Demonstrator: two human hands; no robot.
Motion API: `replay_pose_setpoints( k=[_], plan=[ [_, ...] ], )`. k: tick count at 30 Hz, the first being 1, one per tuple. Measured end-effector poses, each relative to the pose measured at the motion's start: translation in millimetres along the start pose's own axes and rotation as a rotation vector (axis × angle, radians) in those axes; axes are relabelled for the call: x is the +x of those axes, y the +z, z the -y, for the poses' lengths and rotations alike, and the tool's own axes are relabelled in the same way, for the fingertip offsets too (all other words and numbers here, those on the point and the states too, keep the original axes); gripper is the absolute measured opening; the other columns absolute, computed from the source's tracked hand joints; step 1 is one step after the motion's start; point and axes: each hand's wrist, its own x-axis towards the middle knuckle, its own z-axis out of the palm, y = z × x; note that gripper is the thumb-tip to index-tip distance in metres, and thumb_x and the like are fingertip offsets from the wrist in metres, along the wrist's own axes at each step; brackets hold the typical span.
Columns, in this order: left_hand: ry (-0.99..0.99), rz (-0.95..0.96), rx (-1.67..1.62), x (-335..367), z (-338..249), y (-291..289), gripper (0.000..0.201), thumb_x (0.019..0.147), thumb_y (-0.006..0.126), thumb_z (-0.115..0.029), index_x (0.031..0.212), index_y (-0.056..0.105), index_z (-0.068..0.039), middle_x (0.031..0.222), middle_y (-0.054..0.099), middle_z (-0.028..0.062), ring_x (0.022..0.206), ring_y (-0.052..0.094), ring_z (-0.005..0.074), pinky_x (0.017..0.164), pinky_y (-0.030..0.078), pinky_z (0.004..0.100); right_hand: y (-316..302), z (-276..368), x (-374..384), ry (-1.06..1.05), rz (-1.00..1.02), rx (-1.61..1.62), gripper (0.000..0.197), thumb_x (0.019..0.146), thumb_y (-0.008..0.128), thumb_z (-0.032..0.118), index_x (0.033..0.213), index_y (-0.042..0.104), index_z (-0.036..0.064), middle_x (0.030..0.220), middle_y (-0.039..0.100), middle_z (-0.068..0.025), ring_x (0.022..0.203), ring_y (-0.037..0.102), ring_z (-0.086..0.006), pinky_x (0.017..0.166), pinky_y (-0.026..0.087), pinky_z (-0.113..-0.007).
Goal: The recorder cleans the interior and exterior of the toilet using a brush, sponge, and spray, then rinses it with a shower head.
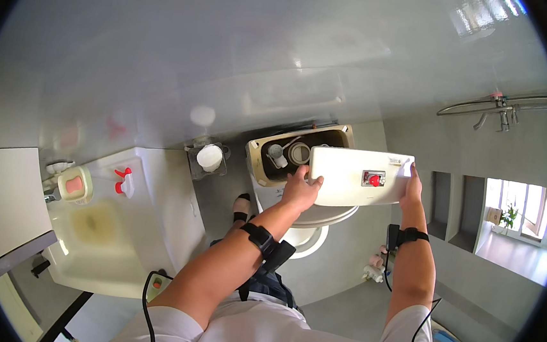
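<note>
Between my two hands is a cream toilet tank lid (344, 176) with a red and silver flush button (374, 179) in it. My left hand (302, 189) grips its left end, fingers bent around the edge. The right end is held by my right hand (412, 185), whose fingers are partly hidden by the lid. Behind and left of the lid stands the toilet tank (256, 160), uncovered, with a grey fill valve (277, 156) and a round flush part (298, 154) inside. The lid covers the tank's right part and some of the toilet seat (321, 218).
A clear bin (212, 174) with a white liner stands left of the tank. Further left, a sink (113, 248) holds a red-and-white spray bottle (125, 182) and soap dish (74, 184) at its rim. A shower tap (503, 115) juts from the right wall, near recessed shelves (453, 211).
</note>
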Motion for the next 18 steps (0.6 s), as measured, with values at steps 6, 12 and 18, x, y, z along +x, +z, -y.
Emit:
replay_pose_setpoints(
  k=[6, 12, 18],
  plan=[
    [-0.138, 0.152, -0.285, 12, -4, -30, 0.061, 0.088, 0.079, -0.044, 0.133, 0.062, -0.006, 0.125, 0.069, 0.013, 0.117, 0.063, 0.0239, 0.101, 0.047, 0.0375, 12, 2, -7, -0.015, 0.006, -0.022, 0.077, 0.097, 0.061, 0.054, 0.144, 0.049, -0.0046, 0.143, 0.055, -0.021, 0.129, 0.055, -0.0341, 0.113, 0.039, -0.046],
    [-0.166, 0.17, -0.498, 35, 21, -31, 0.061, 0.087, 0.083, -0.034, 0.134, 0.061, -0.002, 0.126, 0.068, 0.0135, 0.118, 0.062, 0.0227, 0.102, 0.045, 0.0354, 21, -15, -6, -0.053, -0.019, -0.068, 0.082, 0.094, 0.064, 0.054, 0.147, 0.042, -0.0054, 0.141, 0.054, -0.0219, 0.127, 0.056, -0.0342, 0.11, 0.043, -0.046],
    [-0.138, 0.184, -0.628, 70, 60, -28, 0.055, 0.088, 0.082, -0.032, 0.13, 0.064, -0.001, 0.123, 0.07, 0.0138, 0.113, 0.064, 0.0228, 0.099, 0.047, 0.035, 27, -24, 3, -0.055, 0.014, -0.075, 0.083, 0.094, 0.065, 0.053, 0.146, 0.042, -0.0069, 0.14, 0.053, -0.0214, 0.125, 0.057, -0.0332, 0.107, 0.045, -0.046]
  ],
)
